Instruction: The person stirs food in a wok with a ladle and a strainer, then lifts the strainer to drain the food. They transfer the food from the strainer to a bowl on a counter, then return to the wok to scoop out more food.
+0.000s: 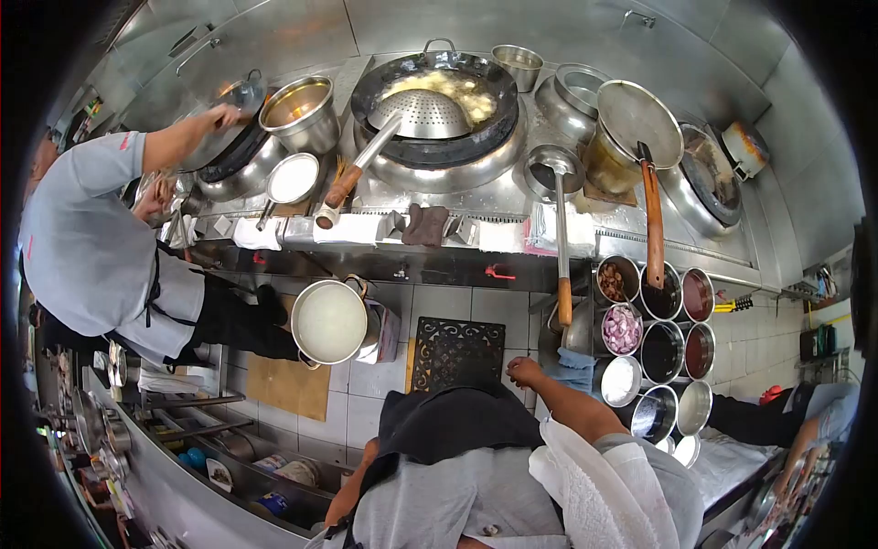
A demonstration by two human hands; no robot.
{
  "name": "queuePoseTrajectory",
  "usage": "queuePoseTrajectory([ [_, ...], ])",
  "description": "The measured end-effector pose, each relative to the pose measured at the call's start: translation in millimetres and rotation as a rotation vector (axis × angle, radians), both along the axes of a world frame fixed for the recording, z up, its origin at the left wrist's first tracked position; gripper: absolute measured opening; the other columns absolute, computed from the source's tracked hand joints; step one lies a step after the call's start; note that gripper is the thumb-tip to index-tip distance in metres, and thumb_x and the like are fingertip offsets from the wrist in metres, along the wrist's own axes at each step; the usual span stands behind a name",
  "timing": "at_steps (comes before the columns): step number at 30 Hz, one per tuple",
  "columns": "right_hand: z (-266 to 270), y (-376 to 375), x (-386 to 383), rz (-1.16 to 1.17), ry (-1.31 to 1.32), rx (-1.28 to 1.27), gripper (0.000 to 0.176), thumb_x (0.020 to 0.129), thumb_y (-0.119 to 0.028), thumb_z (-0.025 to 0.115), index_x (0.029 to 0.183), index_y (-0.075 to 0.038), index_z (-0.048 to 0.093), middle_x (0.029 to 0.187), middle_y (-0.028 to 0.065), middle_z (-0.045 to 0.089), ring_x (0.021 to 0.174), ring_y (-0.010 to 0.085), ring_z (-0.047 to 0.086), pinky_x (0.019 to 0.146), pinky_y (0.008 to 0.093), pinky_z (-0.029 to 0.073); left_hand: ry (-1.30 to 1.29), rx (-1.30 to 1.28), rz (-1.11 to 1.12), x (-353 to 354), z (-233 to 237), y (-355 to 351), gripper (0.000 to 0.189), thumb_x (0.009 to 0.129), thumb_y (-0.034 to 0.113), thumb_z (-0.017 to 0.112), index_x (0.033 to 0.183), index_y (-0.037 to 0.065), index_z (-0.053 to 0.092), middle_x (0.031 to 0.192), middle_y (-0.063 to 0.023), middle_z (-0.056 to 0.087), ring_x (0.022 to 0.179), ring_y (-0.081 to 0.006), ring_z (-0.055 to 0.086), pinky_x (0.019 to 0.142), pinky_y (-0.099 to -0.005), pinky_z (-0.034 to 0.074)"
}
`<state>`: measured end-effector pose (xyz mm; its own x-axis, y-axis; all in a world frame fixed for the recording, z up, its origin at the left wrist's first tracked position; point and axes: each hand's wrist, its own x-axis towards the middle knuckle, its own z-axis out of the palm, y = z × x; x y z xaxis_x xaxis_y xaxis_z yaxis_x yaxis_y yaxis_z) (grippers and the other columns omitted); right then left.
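Observation:
My right hand (523, 371) hangs by the floor mat in a loose fist, and I see nothing in it. My left hand (370, 448) is mostly hidden beside my black apron, its fingers out of sight. On the range ahead, a large wok (498, 78) holds pale yellow pieces frying in bubbling oil. Across it lies a perforated strainer ladle (422, 113), its wooden handle toward me. To the right a ladle (560, 215) rests over the front edge. A wood-handled mesh strainer (640, 119) sits on a deep pot.
At left a co-worker (110, 238) handles another wok. A pot of whitish liquid (329, 322) stands near my left. Several containers crowd the right, including chopped red onion (623, 328) and dark sauce (661, 351). A black mat (457, 352) lies underfoot; another person's arm (805, 444) shows far right.

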<state>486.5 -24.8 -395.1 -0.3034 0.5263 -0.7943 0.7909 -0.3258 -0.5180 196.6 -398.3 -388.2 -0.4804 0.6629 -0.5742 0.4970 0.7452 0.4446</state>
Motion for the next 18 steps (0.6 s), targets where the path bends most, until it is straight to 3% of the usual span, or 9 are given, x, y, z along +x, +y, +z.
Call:
queuePoseTrajectory([
  [4, -45.9, -29.5, 24.2, 0.225, -0.141, -0.075, 0.019, 0.081, -0.019, 0.072, 0.095, -0.006, 0.071, 0.08, 0.0114, 0.071, 0.072, 0.0235, 0.071, 0.059, 0.0367, 0.058, -0.051, 0.052, 0.009, -14.1, -3.7, -3.0, 0.037, 0.092, 0.037, 0.058, 0.094, 0.002, 0.071, 0.099, -0.0233, 0.071, 0.096, -0.0408, 0.068, 0.081, -0.0483, 0.053],
  [6, -54.7, -47.1, 32.5, 0.477, -0.134, 0.067, 0.022, 0.081, -0.022, 0.07, 0.096, -0.007, 0.072, 0.087, 0.0136, 0.071, 0.08, 0.0294, 0.069, 0.067, 0.0397, 0.057, -0.099, 0.074, 0.077, -19.1, -11.0, -15.4, 0.036, 0.091, 0.036, 0.059, 0.094, 0.002, 0.071, 0.099, -0.0229, 0.072, 0.095, -0.0404, 0.068, 0.081, -0.0477, 0.054],
  [8, -63.0, -61.8, 34.6, 0.759, -0.1, 0.288, 0.024, 0.081, -0.025, 0.068, 0.098, -0.009, 0.073, 0.094, 0.0158, 0.072, 0.087, 0.0353, 0.068, 0.075, 0.0426, 0.056, -0.224, 0.078, 0.294, -22.8, -13.1, -31.9, 0.031, 0.09, 0.032, 0.062, 0.095, 0.002, 0.071, 0.097, -0.0203, 0.073, 0.093, -0.0354, 0.07, 0.081, -0.0444, 0.054],
  [11, -58.6, -77.6, 21.2, 0.64, -0.148, 0.407, 0.029, 0.081, -0.031, 0.065, 0.1, -0.01, 0.074, 0.103, 0.0179, 0.072, 0.096, 0.0409, 0.067, 0.083, 0.0458, 0.055, -0.315, 0.033, 0.413, -32.1, -14.9, -51.2, 0.025, 0.089, 0.026, 0.064, 0.096, 0.003, 0.072, 0.092, -0.0168, 0.073, 0.084, -0.0281, 0.07, 0.074, -0.0398, 0.055],
  [13, -36.8, -85.3, 6.5, 0.451, -0.202, 0.439, 0.032, 0.082, -0.035, 0.065, 0.101, -0.012, 0.074, 0.107, 0.0177, 0.071, 0.098, 0.0404, 0.067, 0.085, 0.0461, 0.054, -0.168, 0.049, 0.124, -37.8, -15.0, -57.0, 0.022, 0.088, 0.023, 0.065, 0.095, 0.004, 0.072, 0.088, -0.0152, 0.072, 0.076, -0.0243, 0.069, 0.068, -0.0375, 0.055],
  [15, -7.6, -87.9, -4.6, 0.41, -0.231, 0.401, 0.034, 0.082, -0.037, 0.066, 0.103, -0.011, 0.074, 0.108, 0.0176, 0.072, 0.1, 0.0386, 0.068, 0.087, 0.0453, 0.054, 0.131, 0.172, -0.399, -37.7, -28.4, -71.7, 0.018, 0.088, 0.02, 0.066, 0.095, 0.005, 0.072, 0.084, -0.0135, 0.071, 0.068, -0.0206, 0.068, 0.061, -0.0352, 0.055],
  [18, 6.3, -102.7, -4.6, 0.31, -0.167, 0.301, 0.037, 0.083, -0.038, 0.067, 0.106, -0.009, 0.074, 0.108, 0.0165, 0.072, 0.102, 0.0362, 0.068, 0.089, 0.044, 0.053, -0.412, -0.16, 0.444, -37.2, -22.6, -77.2, 0.015, 0.089, 0.018, 0.064, 0.097, 0.007, 0.07, 0.082, -0.0117, 0.069, 0.06, -0.0224, 0.064, 0.055, -0.0375, 0.053],
])
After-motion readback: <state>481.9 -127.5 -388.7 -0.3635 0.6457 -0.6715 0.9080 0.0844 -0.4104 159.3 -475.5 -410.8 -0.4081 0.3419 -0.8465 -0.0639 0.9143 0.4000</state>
